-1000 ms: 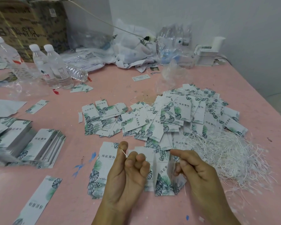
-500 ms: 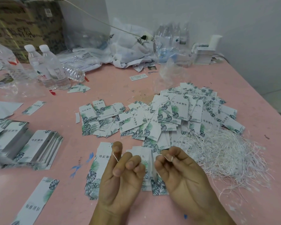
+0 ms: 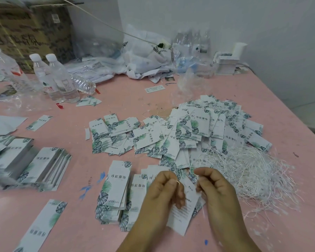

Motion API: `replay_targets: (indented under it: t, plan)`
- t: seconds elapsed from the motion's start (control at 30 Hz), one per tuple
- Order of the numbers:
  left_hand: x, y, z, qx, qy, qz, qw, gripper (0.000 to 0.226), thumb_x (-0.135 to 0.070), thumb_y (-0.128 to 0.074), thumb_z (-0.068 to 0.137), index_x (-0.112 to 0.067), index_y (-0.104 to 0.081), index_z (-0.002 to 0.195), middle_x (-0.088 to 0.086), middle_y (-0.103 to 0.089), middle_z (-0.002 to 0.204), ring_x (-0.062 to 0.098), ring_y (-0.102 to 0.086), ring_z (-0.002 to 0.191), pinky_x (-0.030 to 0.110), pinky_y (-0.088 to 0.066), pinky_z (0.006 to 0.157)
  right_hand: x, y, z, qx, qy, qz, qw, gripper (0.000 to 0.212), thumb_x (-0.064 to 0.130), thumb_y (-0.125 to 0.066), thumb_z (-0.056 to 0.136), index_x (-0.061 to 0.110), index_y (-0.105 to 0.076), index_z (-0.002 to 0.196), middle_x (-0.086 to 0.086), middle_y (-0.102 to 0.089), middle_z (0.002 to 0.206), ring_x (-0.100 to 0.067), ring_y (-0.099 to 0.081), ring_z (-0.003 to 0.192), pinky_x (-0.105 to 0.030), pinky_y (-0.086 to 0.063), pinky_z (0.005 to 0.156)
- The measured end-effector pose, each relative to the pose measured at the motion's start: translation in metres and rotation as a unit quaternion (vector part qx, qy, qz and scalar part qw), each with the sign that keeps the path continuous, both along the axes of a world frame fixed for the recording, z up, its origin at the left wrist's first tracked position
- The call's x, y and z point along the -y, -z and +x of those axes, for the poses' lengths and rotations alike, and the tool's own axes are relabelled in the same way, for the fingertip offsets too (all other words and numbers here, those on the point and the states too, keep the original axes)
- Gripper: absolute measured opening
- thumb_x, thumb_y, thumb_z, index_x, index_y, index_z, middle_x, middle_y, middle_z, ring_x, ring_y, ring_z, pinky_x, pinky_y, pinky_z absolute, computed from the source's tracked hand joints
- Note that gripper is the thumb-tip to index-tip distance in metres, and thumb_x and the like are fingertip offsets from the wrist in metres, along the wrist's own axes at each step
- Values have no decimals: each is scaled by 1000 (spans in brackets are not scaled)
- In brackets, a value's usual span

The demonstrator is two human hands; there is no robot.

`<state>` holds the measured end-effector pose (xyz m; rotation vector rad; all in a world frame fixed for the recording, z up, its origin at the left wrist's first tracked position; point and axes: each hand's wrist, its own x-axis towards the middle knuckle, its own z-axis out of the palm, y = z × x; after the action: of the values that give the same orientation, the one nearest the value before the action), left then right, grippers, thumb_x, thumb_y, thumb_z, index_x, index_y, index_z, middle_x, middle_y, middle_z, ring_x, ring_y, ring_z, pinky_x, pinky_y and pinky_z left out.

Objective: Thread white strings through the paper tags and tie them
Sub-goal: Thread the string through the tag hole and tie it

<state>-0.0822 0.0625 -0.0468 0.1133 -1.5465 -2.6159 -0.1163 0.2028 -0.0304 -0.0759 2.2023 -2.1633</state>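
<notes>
Across the pink counter [image 3: 153,91] a big heap of finished tags [image 3: 207,128] already carries strings. Beside it lie the loose white strings [image 3: 247,171], and at left stacks of unthreaded tags [image 3: 40,166], so much seems left. Nearest, the left hand [image 3: 164,190] and right hand [image 3: 215,186] each pinch a string end over one tag [image 3: 182,211], apparently tying. No container clearly holds tags.

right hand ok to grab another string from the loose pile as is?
Probably yes on access: the string pile lies just beside the right hand, with only bare table between. But its fingers are pinching the string on the tag that both hands hold, so it must let go first.
</notes>
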Motion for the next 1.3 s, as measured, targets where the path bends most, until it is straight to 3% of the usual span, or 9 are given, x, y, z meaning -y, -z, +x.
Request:
replay_targets:
  t: [0.1,0.2,0.3,0.43,0.57,0.77,1.13,1.23,1.3]
  plan:
    - [-6,0,6,-22,-23,-124,992,12,-22,-57,92,-25,-64,82,1,-63,67,13,-56,58,21,-46,59,5,-2,1,38,-9,-67,997,28,5,-60,92,29,-72,96,6,-69,81,-9,-61,76,-28,-48,73]
    - [-9,-2,9,-31,-48,-176,983,14,-17,-56,91,-23,-66,83,1,-65,66,9,-59,61,20,-48,61,10,-2,6,45,-27,-88,995,18,12,-68,87,26,-71,98,1,-71,86,-12,-65,80,-31,-50,75]
    - [-11,-6,11,-30,-62,-177,982,14,-16,-57,89,-21,-68,83,2,-65,64,10,-58,60,20,-48,60,14,-5,12,20,-29,-68,997,17,21,-69,82,28,-72,98,-2,-72,90,-13,-69,85,-20,-53,72]
    - [-10,-6,10,-13,-74,-158,985,11,-17,-56,89,-18,-66,84,3,-63,63,11,-58,61,21,-48,60,15,-8,15,-5,-34,-36,999,25,2,-65,88,25,-74,95,0,-74,88,-10,-70,80,-13,-51,68]
    - [-10,-6,10,-10,-73,-173,982,15,-20,-55,89,-26,-66,81,0,-61,63,11,-56,62,20,-46,61,15,-12,18,-30,-46,20,998,25,0,-66,87,24,-73,93,6,-75,83,-5,-70,74,-9,-50,65]
    - [-7,-9,11,11,-108,-191,975,13,-21,-57,84,-27,-65,77,-8,-53,58,3,-45,54,14,-37,52,13,-14,15,-31,-41,28,998,29,1,-67,86,29,-73,83,4,-73,79,-4,-66,68,-11,-49,64]
    - [-11,-10,11,-16,-116,-170,978,11,-18,-68,80,-28,-71,85,-4,-66,66,0,-56,59,14,-46,56,12,-17,15,-8,-52,-29,998,28,-2,-65,86,24,-74,83,-4,-72,71,-6,-66,64,-14,-51,61]
    - [-11,-5,12,-24,-153,-229,961,2,-30,-72,80,-29,-71,81,-3,-69,68,4,-58,59,20,-47,56,11,-18,15,5,-49,-40,998,26,-1,-66,85,23,-74,82,-8,-71,68,-8,-66,62,-15,-52,60]
    - [-10,-1,12,-46,-187,-302,934,7,-41,-70,80,-34,-71,81,-2,-67,71,11,-60,63,28,-49,58,11,-19,15,16,-45,-49,998,23,1,-67,84,22,-75,83,-10,-71,68,-10,-66,62,-16,-52,60]
